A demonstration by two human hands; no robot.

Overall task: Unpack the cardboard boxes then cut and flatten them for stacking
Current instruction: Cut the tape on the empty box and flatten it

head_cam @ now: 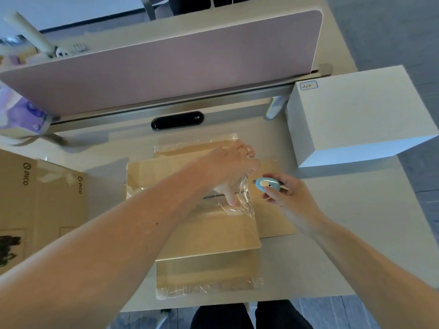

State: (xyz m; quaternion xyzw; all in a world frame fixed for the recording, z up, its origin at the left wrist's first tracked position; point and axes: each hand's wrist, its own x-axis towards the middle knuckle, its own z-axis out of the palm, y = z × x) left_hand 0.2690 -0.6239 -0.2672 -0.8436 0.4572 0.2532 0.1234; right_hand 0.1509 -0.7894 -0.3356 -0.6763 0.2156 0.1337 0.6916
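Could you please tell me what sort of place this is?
Probably an office: a pale desk backed by a pink divider screen, with a black oval port set in it.

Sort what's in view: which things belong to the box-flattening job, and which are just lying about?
Job: flattened cardboard box, clear tape gripped by left hand, blue cutter in right hand, PICO carton.
Lying about: white box, black oblong device, pink divider.

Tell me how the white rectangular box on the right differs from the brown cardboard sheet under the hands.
The white rectangular box stands closed and full-shaped; the brown cardboard sheet lies flattened. The white box carries a small handwritten label; the cardboard sheet has shiny clear tape on it. Both rest on the same desk.
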